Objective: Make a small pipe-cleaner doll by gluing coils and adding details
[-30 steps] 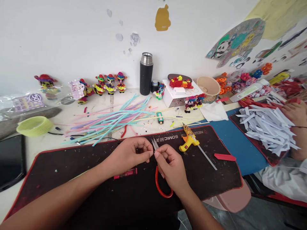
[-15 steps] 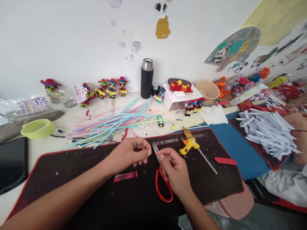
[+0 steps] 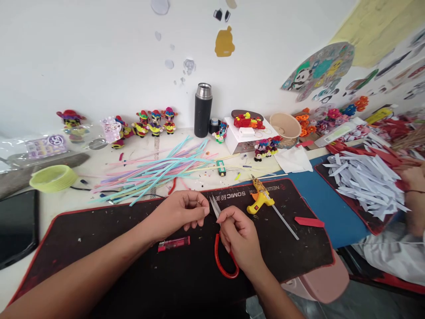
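My right hand (image 3: 239, 239) grips red-handled scissors (image 3: 227, 265), one loop hanging below the fingers. The blades point up and to the left, near the fingertips of my left hand (image 3: 186, 211). Thumb and forefinger of that left hand are pinched together; whatever lies between them is too small to make out. Beneath it a pink lighter (image 3: 174, 243) rests on the black mat (image 3: 126, 252). To the right of the scissors lies a yellow glue gun (image 3: 261, 200) with a glue stick (image 3: 286, 222) poking out of its back.
Pastel pipe cleaners (image 3: 159, 168) are piled behind the mat. A black flask (image 3: 203, 110), several small dolls (image 3: 155, 123) and a white box (image 3: 245, 141) stand along the wall. On the right, white paper strips (image 3: 363, 181) are heaped beside another person's arm (image 3: 415, 199).
Both hands keep nearly the same pose; the scissors and right hand have shifted very slightly. The view has turned a little.
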Action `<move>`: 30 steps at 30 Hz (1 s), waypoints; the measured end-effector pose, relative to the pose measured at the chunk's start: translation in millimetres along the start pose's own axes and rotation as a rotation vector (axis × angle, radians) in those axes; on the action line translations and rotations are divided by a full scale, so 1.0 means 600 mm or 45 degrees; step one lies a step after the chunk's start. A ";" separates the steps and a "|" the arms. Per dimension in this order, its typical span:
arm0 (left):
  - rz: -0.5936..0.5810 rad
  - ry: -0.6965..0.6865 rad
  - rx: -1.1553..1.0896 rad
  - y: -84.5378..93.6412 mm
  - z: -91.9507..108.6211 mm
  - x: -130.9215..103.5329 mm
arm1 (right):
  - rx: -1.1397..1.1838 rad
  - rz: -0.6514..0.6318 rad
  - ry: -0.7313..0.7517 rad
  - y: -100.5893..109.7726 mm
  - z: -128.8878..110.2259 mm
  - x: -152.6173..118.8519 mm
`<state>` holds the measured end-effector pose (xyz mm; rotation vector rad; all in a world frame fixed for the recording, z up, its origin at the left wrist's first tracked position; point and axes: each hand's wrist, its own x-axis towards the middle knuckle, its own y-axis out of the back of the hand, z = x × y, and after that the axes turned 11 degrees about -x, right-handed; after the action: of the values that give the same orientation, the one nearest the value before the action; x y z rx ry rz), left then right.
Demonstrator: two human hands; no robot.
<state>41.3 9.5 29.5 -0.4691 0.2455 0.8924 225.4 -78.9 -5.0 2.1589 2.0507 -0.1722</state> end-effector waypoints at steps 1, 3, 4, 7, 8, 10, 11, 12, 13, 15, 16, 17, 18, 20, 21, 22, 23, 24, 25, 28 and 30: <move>0.000 -0.007 -0.008 0.000 0.001 0.000 | 0.002 -0.007 0.007 -0.001 -0.002 0.000; 0.004 -0.019 -0.019 0.001 0.003 0.000 | 0.001 -0.026 0.019 -0.002 -0.005 -0.001; 0.007 -0.023 -0.023 0.001 0.004 0.000 | -0.003 -0.040 0.022 -0.002 -0.006 -0.001; 0.021 -0.032 -0.037 0.004 0.008 -0.001 | -0.028 -0.086 0.025 0.000 -0.005 -0.003; 0.026 -0.037 -0.040 0.006 0.009 -0.001 | -0.040 -0.092 0.025 0.001 -0.004 -0.004; 0.042 -0.048 -0.043 0.008 0.010 -0.003 | -0.063 -0.078 0.030 0.004 -0.002 -0.004; 0.051 -0.054 -0.044 0.010 0.010 -0.003 | -0.075 -0.063 0.031 0.005 -0.002 -0.003; 0.058 -0.058 -0.047 0.011 0.010 -0.003 | -0.087 -0.045 0.031 0.007 -0.001 -0.003; 0.062 -0.060 -0.051 0.012 0.010 -0.003 | -0.105 -0.029 0.028 0.008 -0.001 -0.003; 0.064 -0.059 -0.057 0.013 0.009 -0.003 | -0.175 -0.019 0.011 0.013 -0.001 -0.004; 0.064 -0.059 -0.059 0.014 0.008 -0.002 | -0.228 -0.025 0.002 0.016 -0.001 -0.006; 0.065 -0.057 -0.062 0.014 0.007 -0.001 | -0.294 -0.032 0.002 0.021 0.000 -0.008; 0.069 -0.055 -0.065 0.015 0.006 0.000 | -0.374 -0.040 0.012 0.026 0.001 -0.010; 0.086 -0.051 -0.076 0.016 0.004 0.002 | -0.562 -0.048 0.068 0.040 0.003 -0.017; 0.094 -0.047 -0.083 0.017 0.004 0.003 | -0.662 -0.056 0.100 0.049 0.004 -0.021; 0.101 -0.043 -0.089 0.018 0.003 0.005 | -0.765 -0.074 0.104 0.058 0.004 -0.026; 0.106 -0.040 -0.094 0.020 0.003 0.006 | -0.867 -0.090 0.091 0.067 0.004 -0.031; 0.110 -0.039 -0.098 0.020 0.003 0.007 | -0.971 -0.106 0.070 0.076 0.003 -0.036; 0.114 -0.041 -0.101 0.021 0.004 0.009 | -1.079 -0.127 0.050 0.083 0.002 -0.040; 0.138 -0.054 -0.109 0.022 0.005 0.010 | -1.341 -0.193 0.009 0.095 -0.001 -0.053; 0.153 -0.066 -0.117 0.022 0.006 0.011 | -1.487 -0.243 0.022 0.094 0.001 -0.059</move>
<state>34.5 22.7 26.1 -0.5200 0.1869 1.0355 279.6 -116.3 3.3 1.2198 1.6455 0.8111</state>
